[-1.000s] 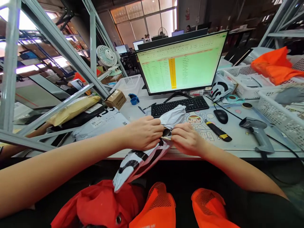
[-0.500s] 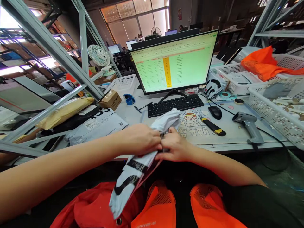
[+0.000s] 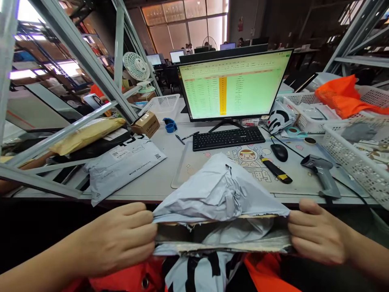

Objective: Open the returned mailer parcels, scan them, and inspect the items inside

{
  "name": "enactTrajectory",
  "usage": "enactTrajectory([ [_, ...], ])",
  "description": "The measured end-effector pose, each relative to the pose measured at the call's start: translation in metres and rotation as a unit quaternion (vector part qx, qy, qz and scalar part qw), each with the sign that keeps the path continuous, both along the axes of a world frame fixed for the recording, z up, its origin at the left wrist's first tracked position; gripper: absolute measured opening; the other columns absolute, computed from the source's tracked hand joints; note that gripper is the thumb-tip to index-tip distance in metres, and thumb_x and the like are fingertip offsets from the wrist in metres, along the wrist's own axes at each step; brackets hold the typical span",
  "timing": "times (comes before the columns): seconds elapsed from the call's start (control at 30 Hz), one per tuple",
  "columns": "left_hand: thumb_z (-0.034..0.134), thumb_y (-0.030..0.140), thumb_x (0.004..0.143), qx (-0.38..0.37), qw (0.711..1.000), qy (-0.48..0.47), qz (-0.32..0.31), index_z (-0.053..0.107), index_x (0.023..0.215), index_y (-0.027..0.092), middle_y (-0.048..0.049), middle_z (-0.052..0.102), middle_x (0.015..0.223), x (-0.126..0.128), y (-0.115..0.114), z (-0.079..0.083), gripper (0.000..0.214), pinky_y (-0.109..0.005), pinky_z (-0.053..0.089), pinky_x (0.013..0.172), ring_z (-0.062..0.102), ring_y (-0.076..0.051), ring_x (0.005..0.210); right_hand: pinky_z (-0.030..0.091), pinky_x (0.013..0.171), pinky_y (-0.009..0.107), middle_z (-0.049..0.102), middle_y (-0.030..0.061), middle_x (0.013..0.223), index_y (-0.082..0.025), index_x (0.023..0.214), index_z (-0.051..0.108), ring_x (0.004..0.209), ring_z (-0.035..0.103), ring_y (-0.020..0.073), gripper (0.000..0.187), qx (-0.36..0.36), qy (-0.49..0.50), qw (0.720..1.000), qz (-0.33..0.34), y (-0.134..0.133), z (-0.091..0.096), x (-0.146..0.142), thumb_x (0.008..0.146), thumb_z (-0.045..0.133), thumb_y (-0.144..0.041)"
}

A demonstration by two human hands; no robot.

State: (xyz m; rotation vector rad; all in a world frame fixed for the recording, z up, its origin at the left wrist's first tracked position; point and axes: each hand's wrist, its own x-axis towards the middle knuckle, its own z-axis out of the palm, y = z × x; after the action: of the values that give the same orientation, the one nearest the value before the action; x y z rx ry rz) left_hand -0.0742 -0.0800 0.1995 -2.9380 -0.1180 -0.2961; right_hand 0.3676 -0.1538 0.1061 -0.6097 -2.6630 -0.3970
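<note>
A white plastic mailer bag [image 3: 209, 190] is stretched wide between my two hands above the front edge of the desk. Its torn opening gapes toward me, showing a grey inner lining. My left hand [image 3: 121, 239] is closed in a fist around the bag's left end. At the right end, my right hand [image 3: 319, 235] grips it the same way. The lower part of the bag, with bold black lettering, hangs over red and orange cloth [image 3: 267, 271]. Whatever lies deep inside the bag cannot be made out.
On the desk stand a monitor [image 3: 237, 89], a keyboard [image 3: 227, 138], a mouse [image 3: 279, 152], a utility knife [image 3: 277, 170] and a barcode scanner [image 3: 322, 174]. Another mailer bag [image 3: 127, 162] and a small carton [image 3: 146, 125] lie left. White baskets [image 3: 358, 150] stand right, metal shelf posts left.
My hands, close together at the bunched bag before, have moved far apart. The bag has been torn across and its opening now spreads wide. The view has shifted slightly.
</note>
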Motion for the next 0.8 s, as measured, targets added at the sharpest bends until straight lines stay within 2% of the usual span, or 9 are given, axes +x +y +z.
enactTrajectory([
  [0.1,0.046,0.022,0.103,0.059,0.997,-0.03,0.048,0.052,0.069,0.02,-0.0001,0.056,0.067,0.01,0.017,-0.024,0.035,-0.035,0.035,0.065,0.049,-0.018,0.067,0.031,0.075,0.039,0.046,-0.0011,0.065,-0.022,0.069,0.044,0.066,0.041,0.018,0.033,0.014,0.009,0.999,-0.049,0.015,0.001,-0.025,0.102,0.047,-0.018],
  [0.23,0.052,0.027,0.1,0.115,0.985,-0.045,0.124,0.062,0.077,0.021,-0.0018,0.072,0.089,0.031,0.018,-0.05,0.025,-0.037,0.041,0.096,0.063,-0.022,0.112,0.035,0.083,0.042,0.057,0.0049,0.076,-0.018,0.086,0.06,0.072,0.047,0.0217,0.017,0.035,-0.019,0.994,-0.102,0.018,0.003,-0.095,0.097,0.047,-0.016],
  [0.3,0.052,0.023,0.1,0.131,0.983,-0.045,0.118,0.065,0.082,0.022,-0.0011,0.075,0.111,0.037,0.01,-0.056,0.022,-0.035,0.037,0.107,0.056,-0.02,0.129,0.034,0.079,0.042,0.058,0.0073,0.079,-0.015,0.091,0.062,0.073,0.048,0.0239,0.017,0.036,-0.026,0.993,-0.106,0.011,-0.003,-0.125,0.093,0.046,-0.012],
  [0.4,0.054,0.018,0.098,0.152,0.986,-0.03,0.057,0.07,0.106,0.024,-0.0001,0.065,0.141,0.04,-0.004,-0.058,0.018,-0.031,0.036,0.113,0.05,-0.015,0.139,0.03,0.069,0.039,0.056,0.0061,0.076,-0.017,0.086,0.061,0.068,0.046,0.0233,0.017,0.016,-0.001,0.995,-0.103,0.007,-0.015,-0.143,0.087,0.047,-0.007],
  [0.47,0.056,0.02,0.096,0.085,0.996,-0.013,0.002,0.066,0.123,0.021,-0.0065,0.068,0.137,0.042,-0.008,-0.059,0.029,-0.033,0.04,0.112,0.056,-0.017,0.133,0.027,0.065,0.038,0.055,0.0049,0.074,-0.018,0.085,0.06,0.065,0.044,0.0224,0.018,-0.001,0.03,0.996,-0.088,0.014,-0.022,-0.139,0.086,0.047,-0.007],
  [0.57,0.057,0.031,0.093,-0.046,0.999,0.017,-0.008,0.06,0.128,0.011,-0.0122,0.075,0.101,0.045,-0.005,-0.067,0.041,-0.04,0.05,0.094,0.069,-0.024,0.095,0.024,0.061,0.038,0.051,0.0028,0.068,-0.021,0.078,0.057,0.061,0.042,0.021,0.019,0.005,0.061,0.998,-0.025,0.034,-0.02,-0.123,0.093,0.047,-0.015],
  [0.67,0.058,0.054,0.094,-0.067,0.996,0.026,0.049,0.065,0.098,0.015,-0.0061,0.066,0.071,0.044,0.001,-0.075,0.039,-0.041,0.046,0.064,0.063,-0.023,0.063,0.023,0.06,0.038,0.05,0.0012,0.064,-0.022,0.073,0.053,0.059,0.042,0.0202,0.029,0.013,0.054,0.998,0.005,0.048,-0.005,-0.109,0.1,0.05,-0.033],
  [0.73,0.058,0.068,0.091,-0.065,0.996,0.021,0.061,0.059,0.076,0.02,-0.0029,0.059,0.06,0.041,-0.001,-0.076,0.05,-0.04,0.038,0.052,0.058,-0.022,0.053,0.026,0.06,0.038,0.052,0.0007,0.064,-0.023,0.073,0.053,0.058,0.045,0.02,0.036,0.003,0.031,0.999,0.017,0.049,0.006,-0.102,0.102,0.053,-0.045],
  [0.8,0.057,0.074,0.088,-0.057,0.997,0.008,0.058,0.054,0.066,0.022,-0.0006,0.052,0.051,0.037,-0.011,-0.072,0.057,-0.039,0.031,0.047,0.051,-0.019,0.045,0.028,0.059,0.037,0.052,-0.0002,0.063,-0.024,0.073,0.051,0.056,0.046,0.019,0.037,-0.01,0.001,0.999,0.048,0.044,0.012,-0.095,0.102,0.054,-0.048],
])
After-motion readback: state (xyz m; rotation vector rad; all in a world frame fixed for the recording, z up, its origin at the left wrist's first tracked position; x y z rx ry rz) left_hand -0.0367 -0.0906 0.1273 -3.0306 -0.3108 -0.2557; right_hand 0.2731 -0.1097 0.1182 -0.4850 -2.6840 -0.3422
